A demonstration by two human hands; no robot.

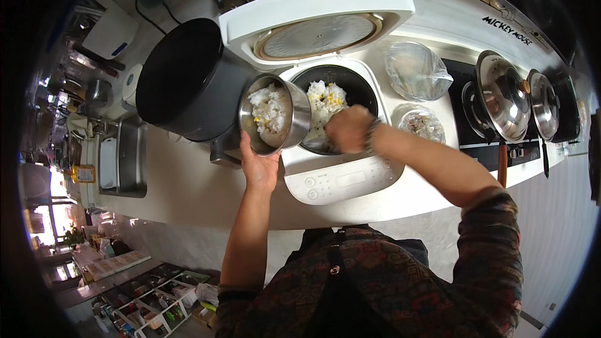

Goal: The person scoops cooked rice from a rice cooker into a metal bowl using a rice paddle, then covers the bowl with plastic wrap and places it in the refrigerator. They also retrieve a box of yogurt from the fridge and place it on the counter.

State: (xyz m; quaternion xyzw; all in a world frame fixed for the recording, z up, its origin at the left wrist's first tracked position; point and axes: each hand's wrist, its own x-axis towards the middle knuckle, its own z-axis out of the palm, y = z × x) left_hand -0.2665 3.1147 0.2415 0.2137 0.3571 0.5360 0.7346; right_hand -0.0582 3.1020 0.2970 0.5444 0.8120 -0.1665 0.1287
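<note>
A white rice cooker [345, 180] stands with its lid [319, 19] raised. Cooked rice [325, 98] with yellow bits lies in its dark inner pot. My left hand [260, 164] grips a stainless steel bowl [296, 117] from below, tilted at the left rim of the cooker; white rice [270, 110] with some yellow bits is in the bowl. My right hand [350, 129] is closed and slightly blurred over the right part of the inner pot. Whatever it holds is hidden by the hand.
A large dark grey air-fryer-like appliance [202, 103] stands left of the cooker. Plastic-covered bowls [415, 72] sit to the right, beside a gas stove [483, 155] with a lidded wok [502, 98] and a lidded pan [544, 103]. A steel sink [134, 157] lies far left.
</note>
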